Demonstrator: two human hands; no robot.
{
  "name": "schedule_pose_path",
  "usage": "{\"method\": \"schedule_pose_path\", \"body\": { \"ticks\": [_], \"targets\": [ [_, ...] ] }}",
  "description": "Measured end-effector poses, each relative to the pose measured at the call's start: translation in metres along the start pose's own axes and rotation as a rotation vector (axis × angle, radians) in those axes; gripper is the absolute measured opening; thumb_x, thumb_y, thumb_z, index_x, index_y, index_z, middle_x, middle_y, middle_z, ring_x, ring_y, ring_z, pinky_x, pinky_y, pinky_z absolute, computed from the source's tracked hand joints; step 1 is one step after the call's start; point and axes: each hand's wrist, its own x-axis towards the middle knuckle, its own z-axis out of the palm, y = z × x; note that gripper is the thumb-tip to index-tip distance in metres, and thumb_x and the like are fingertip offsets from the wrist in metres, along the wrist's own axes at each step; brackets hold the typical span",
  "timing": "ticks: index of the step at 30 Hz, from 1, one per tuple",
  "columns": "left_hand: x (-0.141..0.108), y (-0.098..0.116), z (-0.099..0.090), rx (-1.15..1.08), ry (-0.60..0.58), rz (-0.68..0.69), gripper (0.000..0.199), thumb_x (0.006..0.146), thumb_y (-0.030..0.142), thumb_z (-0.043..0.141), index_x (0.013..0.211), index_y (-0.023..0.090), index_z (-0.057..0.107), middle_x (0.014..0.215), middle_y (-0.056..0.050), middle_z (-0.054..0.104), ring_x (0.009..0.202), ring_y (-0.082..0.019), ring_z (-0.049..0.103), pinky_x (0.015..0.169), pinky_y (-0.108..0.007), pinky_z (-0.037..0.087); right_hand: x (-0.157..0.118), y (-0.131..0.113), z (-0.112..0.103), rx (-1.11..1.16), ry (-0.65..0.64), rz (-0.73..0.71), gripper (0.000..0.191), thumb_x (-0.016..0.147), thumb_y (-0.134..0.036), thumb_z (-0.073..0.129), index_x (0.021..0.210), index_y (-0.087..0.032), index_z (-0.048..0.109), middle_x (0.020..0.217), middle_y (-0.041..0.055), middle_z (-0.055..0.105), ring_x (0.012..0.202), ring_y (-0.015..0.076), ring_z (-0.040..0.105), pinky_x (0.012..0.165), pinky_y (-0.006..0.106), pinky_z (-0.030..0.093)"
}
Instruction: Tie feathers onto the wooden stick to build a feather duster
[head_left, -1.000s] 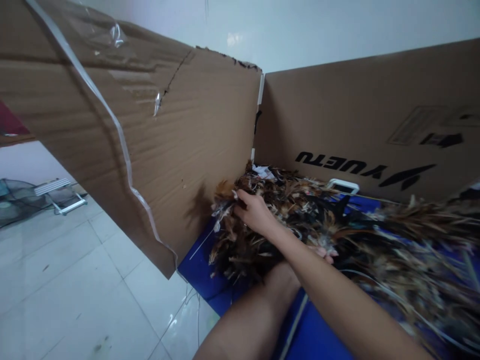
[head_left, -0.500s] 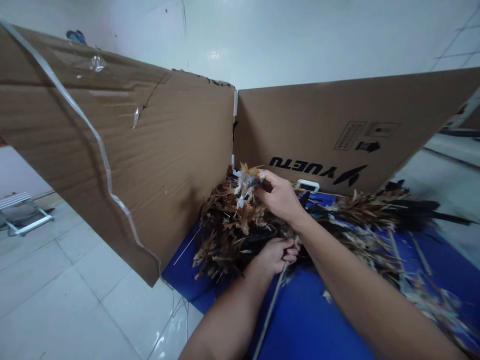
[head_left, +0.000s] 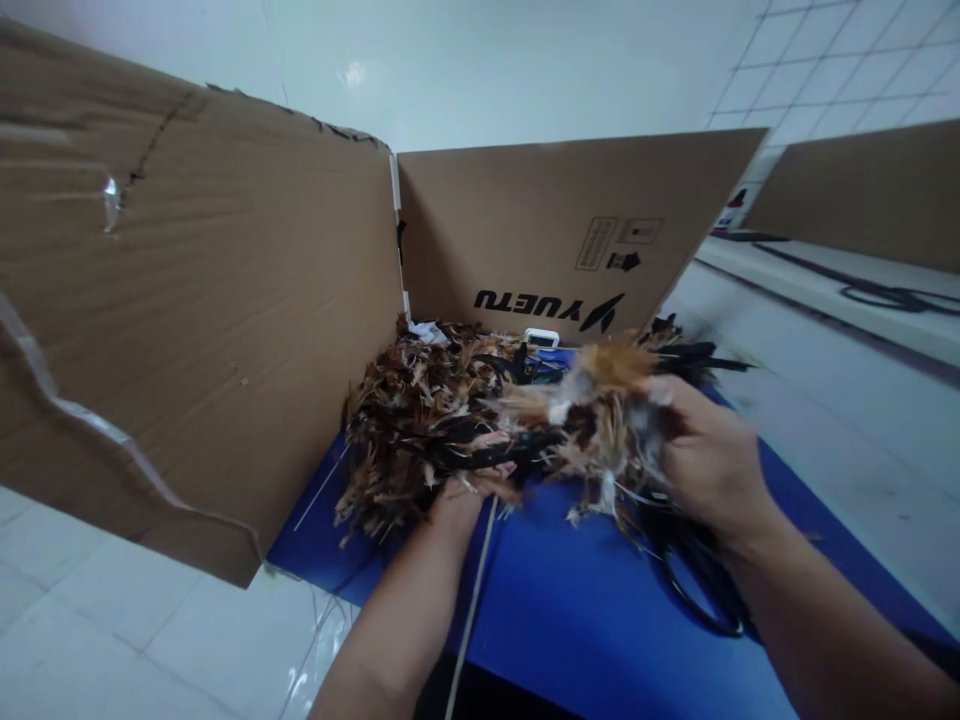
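My left hand (head_left: 476, 484) is closed round a thin pale stick (head_left: 471, 610) that runs down toward me. Loose feathers partly cover its fingers. My right hand (head_left: 712, 455) is closed on a bunch of brown, white and grey feathers (head_left: 607, 430), smeared by motion and held to the right of my left hand. A big heap of brown and black feathers (head_left: 420, 400) lies at the left of the blue tabletop (head_left: 570, 600). Under my right wrist sits a black loop-shaped thing (head_left: 701, 600), partly hidden.
Cardboard panels stand on the left (head_left: 247, 300) and at the back (head_left: 540, 220), the back one lettered. Against the back panel rests a small white-framed device (head_left: 541, 338). More dark feathers (head_left: 686, 355) lie at the far right. Beyond is a white ledge (head_left: 847, 275) with a black cable.
My right hand has moved right and nearer, off the heap, carrying feathers. My left hand stays on the stick. The view has swung to the right.
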Motion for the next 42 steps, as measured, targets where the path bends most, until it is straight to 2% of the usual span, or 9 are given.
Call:
{"method": "schedule_pose_path", "body": {
  "ticks": [3, 10, 16, 21, 26, 30, 36, 39, 42],
  "targets": [
    [0.003, 0.003, 0.002, 0.019, -0.04, -0.056, 0.027, 0.087, 0.009, 0.034, 0.071, 0.008, 0.056, 0.05, 0.003, 0.039, 0.04, -0.001, 0.027, 0.039, -0.012, 0.018, -0.043, 0.015, -0.004, -0.067, -0.096, 0.008, 0.01, 0.073, -0.015, 0.052, 0.074, -0.022, 0.06, 0.066, 0.0011, 0.065, 0.058, 0.0149, 0.061, 0.053, 0.023, 0.047],
    [0.002, 0.006, 0.004, -0.07, -0.094, -0.086, 0.019, 0.086, 0.008, 0.037, 0.086, 0.002, 0.055, 0.062, -0.001, 0.043, 0.042, 0.0, 0.031, 0.033, -0.009, 0.017, -0.13, 0.055, 0.007, -0.041, -0.363, -0.116, 0.031, 0.076, -0.007, 0.039, 0.093, -0.021, 0.061, 0.102, 0.0074, 0.066, 0.099, 0.019, 0.061, 0.085, 0.034, 0.051],
    [0.001, 0.006, 0.004, -0.099, -0.092, -0.092, 0.022, 0.087, 0.008, 0.035, 0.085, 0.002, 0.056, 0.063, -0.001, 0.041, 0.042, 0.0, 0.03, 0.032, -0.008, 0.021, -0.173, 0.086, 0.004, -0.254, -0.522, -0.14, 0.048, 0.072, -0.002, 0.034, 0.107, -0.022, 0.059, 0.116, 0.0074, 0.061, 0.109, 0.0193, 0.055, 0.09, 0.038, 0.048],
    [0.0, 0.006, 0.006, -0.109, -0.077, -0.087, 0.017, 0.085, 0.007, 0.04, 0.086, 0.001, 0.056, 0.066, -0.002, 0.042, 0.044, 0.001, 0.032, 0.033, -0.008, 0.023, -0.175, 0.088, -0.004, -0.402, -0.53, -0.125, 0.064, 0.063, 0.002, 0.032, 0.117, -0.023, 0.056, 0.12, 0.0056, 0.058, 0.109, 0.0213, 0.055, 0.085, 0.04, 0.049],
    [0.0, 0.007, 0.005, -0.096, -0.069, -0.104, 0.012, 0.082, 0.009, 0.048, 0.086, 0.002, 0.057, 0.067, -0.001, 0.042, 0.044, 0.001, 0.032, 0.034, -0.008, 0.022, -0.168, 0.073, -0.015, -0.464, -0.421, -0.04, 0.045, 0.077, -0.008, 0.036, 0.115, -0.019, 0.057, 0.121, 0.0088, 0.057, 0.106, 0.0242, 0.055, 0.088, 0.041, 0.045],
    [0.001, 0.008, 0.006, -0.101, -0.063, -0.103, 0.015, 0.084, 0.008, 0.043, 0.087, 0.002, 0.056, 0.067, -0.001, 0.043, 0.044, 0.001, 0.033, 0.033, -0.008, 0.022, -0.161, 0.042, -0.016, -0.49, -0.33, 0.011, 0.032, 0.083, -0.013, 0.04, 0.108, -0.017, 0.06, 0.111, 0.011, 0.061, 0.101, 0.0255, 0.056, 0.091, 0.043, 0.042],
    [0.003, 0.006, 0.005, -0.106, -0.087, -0.13, 0.016, 0.085, 0.008, 0.041, 0.089, 0.003, 0.056, 0.065, -0.001, 0.042, 0.043, 0.0, 0.033, 0.033, -0.008, 0.023, -0.136, -0.02, 0.039, -0.334, -0.486, 0.027, 0.025, 0.087, -0.02, 0.043, 0.108, -0.018, 0.058, 0.106, 0.01, 0.061, 0.097, 0.0228, 0.054, 0.087, 0.039, 0.043],
    [0.002, 0.007, 0.006, -0.082, -0.081, -0.116, 0.015, 0.084, 0.008, 0.043, 0.089, 0.004, 0.056, 0.067, -0.001, 0.043, 0.044, 0.0, 0.033, 0.033, -0.008, 0.024, -0.127, -0.031, 0.072, -0.365, -0.656, 0.064, 0.015, 0.084, -0.021, 0.049, 0.093, -0.018, 0.061, 0.095, 0.01, 0.06, 0.088, 0.0233, 0.055, 0.077, 0.037, 0.046],
    [0.0, 0.007, 0.006, -0.067, -0.093, -0.09, 0.014, 0.084, 0.009, 0.044, 0.088, 0.005, 0.056, 0.066, -0.001, 0.043, 0.044, 0.0, 0.033, 0.034, -0.008, 0.025, -0.121, -0.028, 0.082, -0.306, -0.726, 0.109, 0.016, 0.083, -0.013, 0.046, 0.077, -0.017, 0.06, 0.084, 0.0076, 0.059, 0.08, 0.0205, 0.056, 0.072, 0.033, 0.046]
  ]
}}
